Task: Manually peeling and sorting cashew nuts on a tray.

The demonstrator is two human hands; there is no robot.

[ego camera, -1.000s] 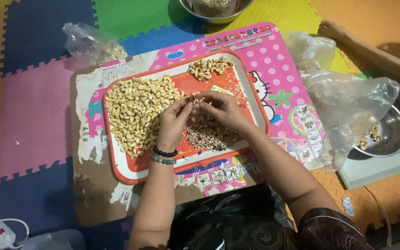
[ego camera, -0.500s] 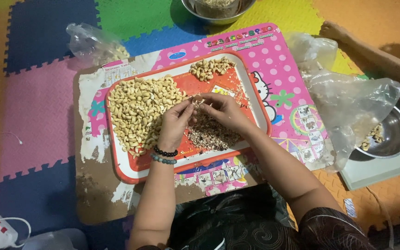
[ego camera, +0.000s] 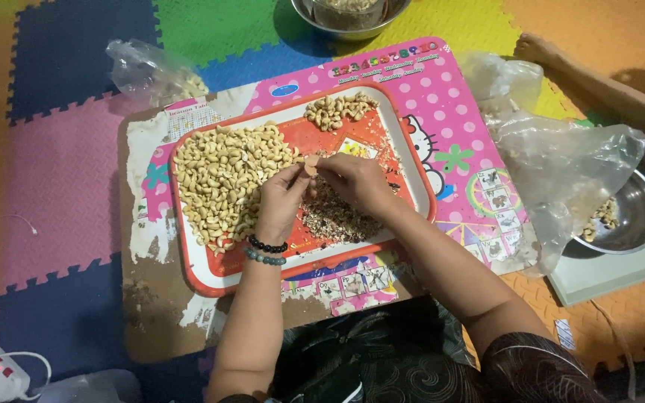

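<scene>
Head view shows the left hand [ego camera: 281, 200] and right hand [ego camera: 354, 179] pinched together on one cashew [ego camera: 311, 165] above the orange tray [ego camera: 412, 175], their fingertips hiding most of it, beside the cashew pile [ego camera: 222, 179] and husk heap [ego camera: 337, 216] partly covered by both hands.

- single view, head-worn cam, looks steeply down, almost top-down
- wearer sits on the floor; lap and both forearms enter from the bottom edge, reaching away from the lens
- frame centres on the orange tray [ego camera: 201, 270] on the pink table [ego camera: 453, 112]; both hands meet mid-frame
- close range: table fills the middle, foam floor mat [ego camera: 61, 179] rings it
- top edge cuts a steel bowl [ego camera: 349, 21]; right edge shows another bowl [ego camera: 636, 224]
- no second view, no overlap
</scene>
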